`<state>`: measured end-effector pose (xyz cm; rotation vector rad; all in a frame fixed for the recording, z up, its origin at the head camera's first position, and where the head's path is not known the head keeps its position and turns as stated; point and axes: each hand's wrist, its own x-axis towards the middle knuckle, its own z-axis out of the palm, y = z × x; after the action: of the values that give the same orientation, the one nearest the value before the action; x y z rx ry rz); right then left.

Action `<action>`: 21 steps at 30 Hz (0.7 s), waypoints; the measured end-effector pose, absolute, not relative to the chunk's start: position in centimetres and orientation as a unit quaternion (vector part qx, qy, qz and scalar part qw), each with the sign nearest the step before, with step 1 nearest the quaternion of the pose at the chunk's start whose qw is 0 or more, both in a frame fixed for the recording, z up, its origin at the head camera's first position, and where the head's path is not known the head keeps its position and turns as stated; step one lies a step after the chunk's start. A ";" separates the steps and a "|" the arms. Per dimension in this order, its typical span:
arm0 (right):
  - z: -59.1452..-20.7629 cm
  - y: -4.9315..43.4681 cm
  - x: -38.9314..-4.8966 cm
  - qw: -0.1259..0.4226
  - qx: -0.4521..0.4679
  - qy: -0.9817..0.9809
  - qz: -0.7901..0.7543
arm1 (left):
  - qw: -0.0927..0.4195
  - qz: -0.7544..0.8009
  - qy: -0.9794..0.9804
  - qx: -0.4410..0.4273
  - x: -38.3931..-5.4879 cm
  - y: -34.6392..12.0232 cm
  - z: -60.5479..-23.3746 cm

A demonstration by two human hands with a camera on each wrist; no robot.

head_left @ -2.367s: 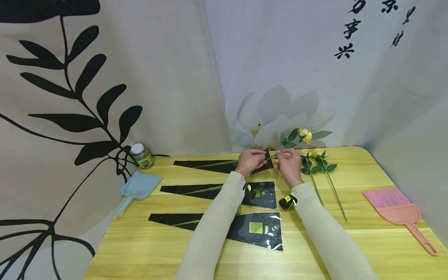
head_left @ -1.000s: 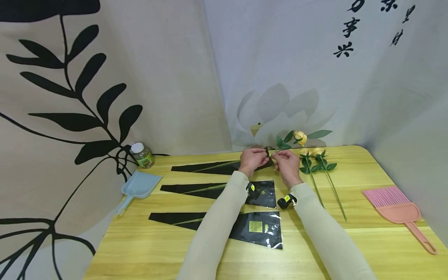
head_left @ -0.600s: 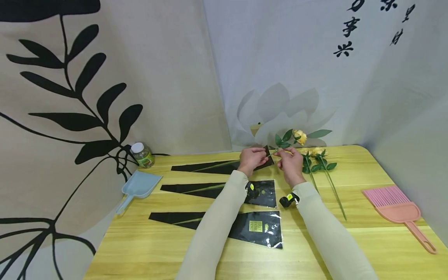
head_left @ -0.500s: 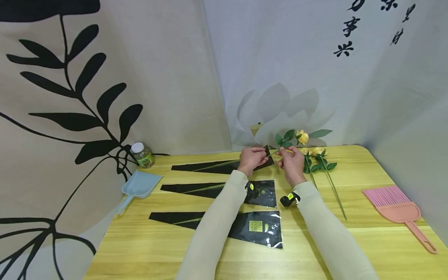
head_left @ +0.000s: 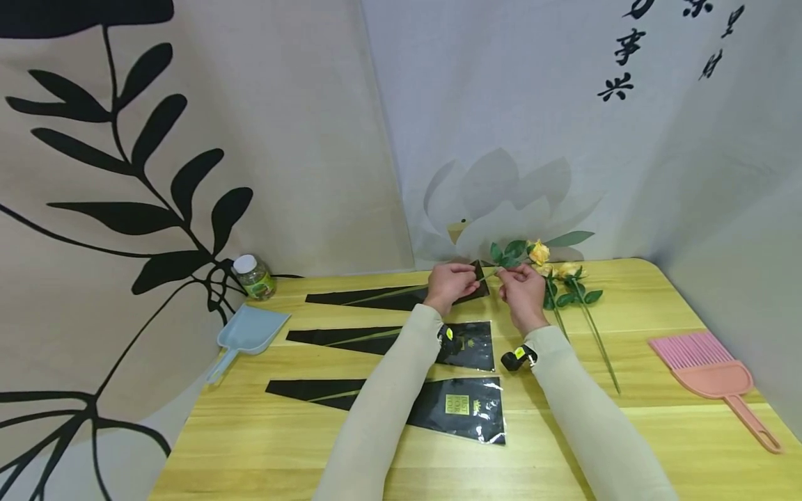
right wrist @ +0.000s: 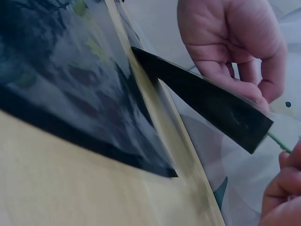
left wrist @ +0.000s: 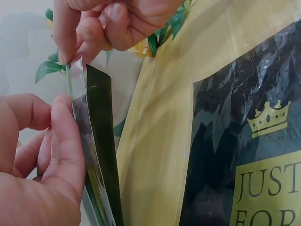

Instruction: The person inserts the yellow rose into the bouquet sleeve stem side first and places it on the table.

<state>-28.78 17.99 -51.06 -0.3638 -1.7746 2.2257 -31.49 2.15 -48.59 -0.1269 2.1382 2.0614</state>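
Observation:
At the table's back edge, my left hand (head_left: 450, 285) pinches the edge of a black flower sleeve (head_left: 397, 298) near its raised, wide mouth. My right hand (head_left: 523, 292) pinches the green stem of a yellow rose (head_left: 538, 252) just below its leaves. In the left wrist view, the stem (left wrist: 69, 80) runs from my right fingertips down along the sleeve's clear film and past my left fingers. The right wrist view shows the sleeve's dark mouth (right wrist: 256, 136) with the stem coming out of it toward my right hand (right wrist: 284, 193).
Two more black sleeves, a middle one (head_left: 476, 344) and a front one (head_left: 432, 410), lie on the table. Two yellow roses (head_left: 592, 327) rest at the right. A pink dustpan (head_left: 717, 379), a blue dustpan (head_left: 253, 330) and a lidded jar (head_left: 255, 278) stand around them.
My right hand has shifted slightly right along the stem, up toward the leaves. The rose head has dipped a little toward the table. My left hand stays at the sleeve's mouth.

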 end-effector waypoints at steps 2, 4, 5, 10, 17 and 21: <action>-51.1 17.8 -28.7 0.133 -0.128 -0.613 0.768 | 0.085 0.691 0.716 -0.042 -31.5 2.1 -48.6; -51.2 17.7 -28.6 0.129 -0.129 -0.612 0.770 | 0.085 0.691 0.717 -0.043 -31.6 2.1 -48.6; -51.2 17.7 -28.5 0.128 -0.128 -0.612 0.770 | 0.085 0.689 0.718 -0.043 -31.6 2.1 -48.5; -51.2 17.5 -28.5 0.127 -0.120 -0.618 0.767 | 0.083 0.686 0.721 -0.045 -31.5 2.0 -48.3; -51.4 17.4 -28.6 0.117 -0.113 -0.621 0.766 | 0.080 0.683 0.725 -0.050 -31.5 2.2 -48.1; -51.4 17.3 -28.5 0.121 -0.105 -0.618 0.770 | 0.080 0.685 0.722 -0.050 -31.4 2.3 -48.0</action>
<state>-28.47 17.28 -51.44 -0.3054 -1.8051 2.2489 -31.43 2.30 -48.02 -0.1508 2.1612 2.0488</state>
